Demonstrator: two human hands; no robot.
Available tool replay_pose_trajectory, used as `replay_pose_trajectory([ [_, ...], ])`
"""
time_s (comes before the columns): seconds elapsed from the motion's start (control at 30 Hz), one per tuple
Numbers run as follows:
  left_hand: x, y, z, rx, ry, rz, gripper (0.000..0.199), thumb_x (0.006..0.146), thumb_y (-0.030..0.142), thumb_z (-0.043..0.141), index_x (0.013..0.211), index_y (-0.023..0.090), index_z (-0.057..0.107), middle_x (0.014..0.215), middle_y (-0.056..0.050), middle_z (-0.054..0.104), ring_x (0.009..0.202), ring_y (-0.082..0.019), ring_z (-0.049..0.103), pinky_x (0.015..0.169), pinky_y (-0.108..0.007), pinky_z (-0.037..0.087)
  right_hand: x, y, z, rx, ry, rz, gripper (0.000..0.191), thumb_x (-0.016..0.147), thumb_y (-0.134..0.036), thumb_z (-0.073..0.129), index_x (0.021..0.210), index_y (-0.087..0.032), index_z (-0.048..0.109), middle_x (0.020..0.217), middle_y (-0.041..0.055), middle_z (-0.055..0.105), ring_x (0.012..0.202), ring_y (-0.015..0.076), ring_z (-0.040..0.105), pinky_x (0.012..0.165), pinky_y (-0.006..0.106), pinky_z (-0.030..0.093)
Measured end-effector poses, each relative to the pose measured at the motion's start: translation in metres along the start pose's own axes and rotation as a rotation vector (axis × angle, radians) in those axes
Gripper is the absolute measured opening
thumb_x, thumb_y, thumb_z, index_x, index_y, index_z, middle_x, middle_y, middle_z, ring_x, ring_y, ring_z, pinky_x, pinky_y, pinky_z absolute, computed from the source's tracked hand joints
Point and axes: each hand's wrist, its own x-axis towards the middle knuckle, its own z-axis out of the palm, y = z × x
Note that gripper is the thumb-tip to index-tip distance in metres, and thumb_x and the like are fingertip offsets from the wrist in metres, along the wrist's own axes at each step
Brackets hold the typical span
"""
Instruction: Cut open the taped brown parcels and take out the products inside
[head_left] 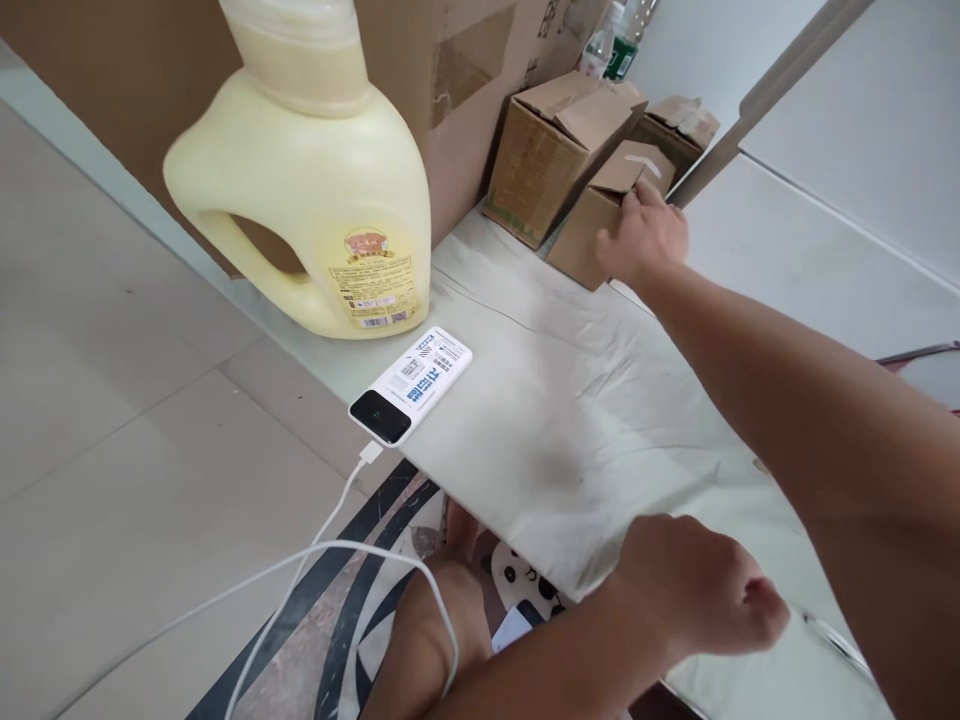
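My right hand (pixel 651 240) is on a small cardboard box (pixel 581 235) at the far end of the cloth-covered counter (pixel 517 440). The box sits just beside a bigger cardboard box (pixel 532 170). My thumb is low by the near side and my other fingers are up on the top flap, so they are apart. I can't tell if they pinch the box or only rest on it. My left hand (pixel 701 585) is curled up like a fist near me, fingers together, and I can't see inside it.

I think the small box is stiff at its sides but bendy at the flap. It should not be slippery, and it won't break easily, but it could get squashed. It may be light or heavy, depending on what is in it. The best hold looks like two sides, down low, not the flap.

My right hand covers part of the box, and I can't see inside. The box behind (pixel 679 125) is partly hidden, and the bottles (pixel 621 55) are cut off at the top.
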Motion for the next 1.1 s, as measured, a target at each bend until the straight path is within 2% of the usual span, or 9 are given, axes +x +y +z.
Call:
replay_pose_trajectory([
  [0.1, -0.003, 0.001, -0.002, -0.037, 0.243, -0.001, 0.033, 0.091, 0.039, 0.053, 0.063, 0.021, 0.050, 0.061, -0.003, 0.060, 0.061, -0.018, 0.053, 0.058, -0.033, 0.035, -0.057, 0.008, -0.015, 0.064, 0.016, -0.105, 0.048, 0.091, -0.029, 0.063, 0.137, -0.016, 0.058, 0.163, 0.0181, 0.042, 0.150, 0.0388, 0.043, 0.124, 0.065, 0.024],
  [0.33, -0.020, -0.008, -0.036, -0.090, 1.308, 0.148, 0.017, 0.093, 0.037, 0.055, 0.099, 0.022, 0.059, 0.110, -0.013, 0.064, 0.116, -0.030, 0.057, 0.109, -0.046, 0.043, -0.292, 0.074, -0.091, 0.093, 0.142, 0.044, 0.049, 0.097, -0.042, 0.050, 0.143, -0.030, 0.059, 0.160, 0.0106, 0.052, 0.158, 0.0333, 0.036, 0.127, 0.063, 0.026],
  [0.4, -0.019, -0.011, -0.042, -0.132, 1.223, 0.150, 0.031, 0.093, 0.041, 0.058, 0.117, 0.022, 0.059, 0.132, -0.014, 0.059, 0.134, -0.032, 0.050, 0.118, -0.048, 0.038, -0.366, 0.099, -0.103, 0.234, 0.182, 0.122, 0.051, 0.100, -0.049, 0.045, 0.146, -0.032, 0.058, 0.162, 0.0099, 0.050, 0.158, 0.0317, 0.036, 0.126, 0.060, 0.030],
  [0.53, -0.005, -0.017, -0.036, -0.250, 0.512, 0.272, 0.050, 0.087, 0.045, 0.067, 0.134, 0.031, 0.060, 0.158, -0.007, 0.047, 0.151, -0.034, 0.039, 0.122, -0.049, 0.039, -0.471, 0.135, -0.098, 0.551, 0.279, 0.291, 0.058, 0.102, -0.054, 0.039, 0.151, -0.027, 0.054, 0.156, 0.0129, 0.055, 0.149, 0.0360, 0.048, 0.120, 0.063, 0.037],
  [0.6, 0.006, -0.020, -0.029, -0.325, 0.329, 0.293, 0.049, 0.085, 0.047, 0.069, 0.132, 0.032, 0.063, 0.163, -0.005, 0.043, 0.153, -0.036, 0.038, 0.120, -0.049, 0.042, -0.496, 0.148, -0.088, 0.546, 0.410, 0.358, 0.053, 0.102, -0.051, 0.039, 0.142, -0.024, 0.061, 0.144, 0.0134, 0.063, 0.139, 0.0352, 0.057, 0.116, 0.060, 0.041],
  [0.7, 0.025, -0.020, -0.019, -0.465, 0.307, 0.291, 0.041, 0.083, 0.049, 0.073, 0.119, 0.029, 0.066, 0.153, -0.005, 0.054, 0.143, -0.035, 0.049, 0.108, -0.045, 0.051, -0.511, 0.170, -0.077, 0.343, 0.546, 0.503, 0.039, 0.098, -0.040, 0.046, 0.124, -0.022, 0.069, 0.127, 0.0134, 0.070, 0.123, 0.0315, 0.065, 0.110, 0.055, 0.047],
  [0.87, 0.051, -0.010, -0.002, -0.704, 0.438, 0.391, 0.033, 0.075, 0.036, 0.084, 0.099, 0.029, 0.063, 0.115, 0.001, 0.069, 0.101, -0.020, 0.065, 0.092, -0.036, 0.057, -0.515, 0.203, -0.072, 0.086, 0.279, 0.684, 0.044, 0.088, -0.023, 0.049, 0.128, -0.019, 0.068, 0.141, 0.0167, 0.064, 0.135, 0.0329, 0.056, 0.117, 0.057, 0.038],
  [0.97, 0.058, -0.003, 0.010, -0.733, 0.423, 0.387, 0.037, 0.071, 0.028, 0.086, 0.101, 0.030, 0.064, 0.105, 0.003, 0.069, 0.089, -0.017, 0.062, 0.093, -0.038, 0.058, -0.513, 0.212, -0.074, 0.057, 0.160, 0.793, 0.034, 0.095, -0.025, 0.045, 0.114, -0.022, 0.073, 0.128, 0.0130, 0.071, 0.127, 0.0314, 0.057, 0.118, 0.059, 0.028],
  [1.1, 0.059, 0.004, 0.027, -0.704, 0.377, 0.370, 0.050, 0.068, 0.027, 0.087, 0.111, 0.032, 0.063, 0.106, 0.003, 0.067, 0.092, -0.019, 0.062, 0.096, -0.040, 0.058, -0.514, 0.221, -0.089, 0.059, 0.344, 0.942, 0.031, 0.097, -0.032, 0.044, 0.103, -0.023, 0.073, 0.106, 0.0113, 0.074, 0.109, 0.0309, 0.058, 0.102, 0.057, 0.035],
])
